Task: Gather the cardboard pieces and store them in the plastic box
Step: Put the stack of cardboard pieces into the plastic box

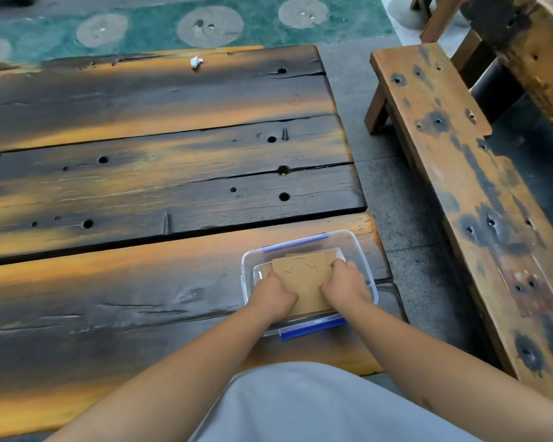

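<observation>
A clear plastic box with blue clips stands near the right front corner of the wooden table. Brown cardboard pieces with curved pencil lines lie stacked inside it, tilted a little, the near edge resting toward the box's front wall. My left hand grips the stack's left edge. On the stack's right edge sits my right hand, fingers curled over it. Both hands are inside the box's opening.
The dark and orange plank table stretches away to the left and far side. A crumpled white scrap lies near its far edge. A wooden bench runs along the right, across a strip of grey floor.
</observation>
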{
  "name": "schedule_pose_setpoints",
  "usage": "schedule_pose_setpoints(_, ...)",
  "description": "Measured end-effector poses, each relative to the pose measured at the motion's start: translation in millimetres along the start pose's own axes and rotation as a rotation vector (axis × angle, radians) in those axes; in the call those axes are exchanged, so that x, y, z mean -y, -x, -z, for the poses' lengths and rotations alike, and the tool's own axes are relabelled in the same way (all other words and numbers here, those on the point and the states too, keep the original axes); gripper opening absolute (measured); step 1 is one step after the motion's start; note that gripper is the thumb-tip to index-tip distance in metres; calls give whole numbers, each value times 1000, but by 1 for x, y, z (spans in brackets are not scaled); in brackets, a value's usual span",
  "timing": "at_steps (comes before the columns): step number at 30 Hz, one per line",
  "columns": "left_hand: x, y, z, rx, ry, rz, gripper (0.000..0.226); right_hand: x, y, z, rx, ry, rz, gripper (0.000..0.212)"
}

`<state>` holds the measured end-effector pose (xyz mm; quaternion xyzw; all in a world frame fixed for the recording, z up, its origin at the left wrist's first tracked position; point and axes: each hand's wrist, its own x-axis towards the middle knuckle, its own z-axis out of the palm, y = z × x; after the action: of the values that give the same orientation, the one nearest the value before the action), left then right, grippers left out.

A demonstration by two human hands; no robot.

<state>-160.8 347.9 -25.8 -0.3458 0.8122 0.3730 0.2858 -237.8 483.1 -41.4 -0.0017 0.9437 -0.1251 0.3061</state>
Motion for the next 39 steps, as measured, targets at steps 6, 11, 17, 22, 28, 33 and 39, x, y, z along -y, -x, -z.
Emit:
schedule_pose_setpoints(6,-1,6,4,-26,-12,-18,77,-2,3,1,-30,-14,21,54)
schedule_pose_setpoints(11,5,17,17,-104,-21,-221,54,-8,14,5,-96,-110,131,55)
schedule_pose_setpoints(17,16,35,41,-352,-297,-412,65,-8,35,11,-190,10,365,70)
schedule_pose_setpoints(22,25,49,69,-438,-434,-451,78,7,53,19,-234,172,500,82)
schedule_pose_setpoints(28,54,65,104,-475,-480,-420,85,38,79,21,-260,222,558,89)
schedule_pose_setpoints(33,87,83,129,-507,-540,-422,87,69,100,11,-291,236,578,90)
schedule_pose_setpoints(39,117,99,151,-517,-565,-426,90,102,119,-4,-290,263,597,98)
